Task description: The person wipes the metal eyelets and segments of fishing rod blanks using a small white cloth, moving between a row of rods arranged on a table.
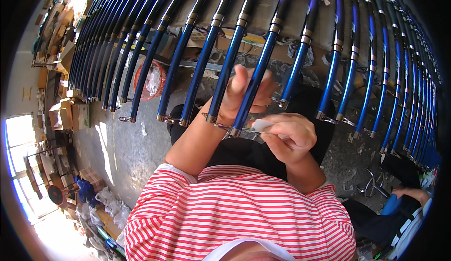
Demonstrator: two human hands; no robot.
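Though blurry, left hand (236,93) partly behind rod (256,79).

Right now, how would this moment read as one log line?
Left hand: behind blue rod; right hand: holding white slip; other rods: on both sides

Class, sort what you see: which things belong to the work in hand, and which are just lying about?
In the work:
- blue rods, the left hand behind two of them
- small white piece, pinched in the right hand

Apparently lying about:
- red basket holding clear plastic
- round fan
- cardboard box
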